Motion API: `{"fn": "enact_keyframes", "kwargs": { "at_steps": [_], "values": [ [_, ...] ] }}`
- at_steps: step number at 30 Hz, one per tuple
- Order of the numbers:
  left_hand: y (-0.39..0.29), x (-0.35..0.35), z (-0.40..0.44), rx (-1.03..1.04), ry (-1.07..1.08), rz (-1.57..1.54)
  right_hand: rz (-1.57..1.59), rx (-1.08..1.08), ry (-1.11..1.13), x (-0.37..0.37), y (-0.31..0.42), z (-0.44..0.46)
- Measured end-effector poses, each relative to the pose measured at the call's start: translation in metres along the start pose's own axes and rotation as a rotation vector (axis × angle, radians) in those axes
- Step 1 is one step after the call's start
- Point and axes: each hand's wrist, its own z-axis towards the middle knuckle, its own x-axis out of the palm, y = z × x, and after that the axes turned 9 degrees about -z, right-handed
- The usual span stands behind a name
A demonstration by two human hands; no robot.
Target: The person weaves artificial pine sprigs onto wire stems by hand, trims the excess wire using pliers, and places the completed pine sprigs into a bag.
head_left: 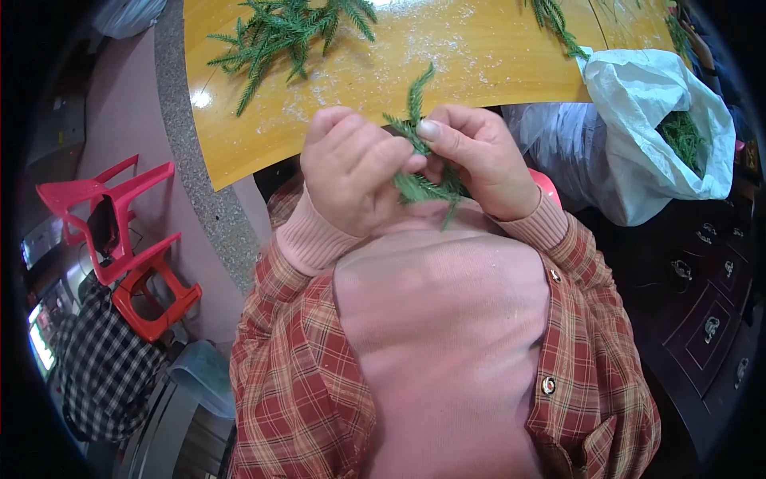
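Note:
Close to my chest, at the table's near edge, both hands hold a green pine sprig [415,96] with short needle-like leaves. My left hand [345,164] is closed, its fingers curled around the lower part of the sprig. With thumb and forefinger, my right hand [479,156] pinches the sprig near its middle. Some of its branches hang below the hands, and the stem between the fingers is mostly hidden. A pile of similar green sprigs [291,36] lies on the yellow wooden table [263,132] beyond my left hand.
A white sack [630,144] with more greenery [682,144] inside stands open at the right. Another loose sprig [558,28] lies near the table's far right. White flecks are scattered over the tabletop. Pink [120,207] and red plastic stools [155,299] stand at the left.

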Motion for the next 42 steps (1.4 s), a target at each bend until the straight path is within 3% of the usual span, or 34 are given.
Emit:
{"fn": "enact_keyframes", "kwargs": {
  "at_steps": [1, 4, 8, 11, 20, 25, 29, 34, 37, 40, 42],
  "values": [
    [0.000, -0.003, -0.001, -0.084, 0.022, -0.022, -0.168, -0.078, -0.084, -0.001, 0.001, 0.002],
    [-0.002, -0.002, -0.006, -0.316, -0.038, -0.172, -0.633, -0.578, -0.407, 0.000, -0.005, 0.005],
    [-0.005, -0.003, -0.014, -0.551, -0.043, -0.298, -1.166, -0.949, -0.384, -0.009, 0.013, 0.002],
    [-0.007, 0.000, -0.012, -0.591, -0.085, -0.306, -1.290, -1.053, -0.346, -0.007, 0.015, 0.006],
    [-0.004, 0.002, -0.008, -0.338, -0.026, -0.182, -1.581, -1.114, -0.400, -0.002, 0.008, 0.007],
    [-0.004, -0.001, -0.004, -0.370, -0.010, -0.205, -1.699, -1.262, -0.467, -0.004, 0.008, 0.010],
    [-0.004, 0.000, -0.006, -0.368, 0.029, -0.208, -1.737, -1.198, -0.377, -0.005, 0.009, 0.008],
    [0.007, 0.000, -0.008, -0.160, 0.026, -0.017, -1.623, -0.865, -0.120, -0.005, 0.020, 0.001],
    [0.009, -0.004, -0.004, -0.089, 0.050, 0.035, -1.430, -0.801, -0.048, -0.006, 0.019, 0.001],
    [0.016, -0.005, -0.007, -0.067, 0.052, -0.036, -1.184, -0.659, 0.081, -0.014, 0.012, 0.003],
    [0.018, -0.004, -0.007, -0.098, 0.036, -0.159, -0.593, -0.321, 0.275, -0.017, 0.003, 0.001]
  ]
}}
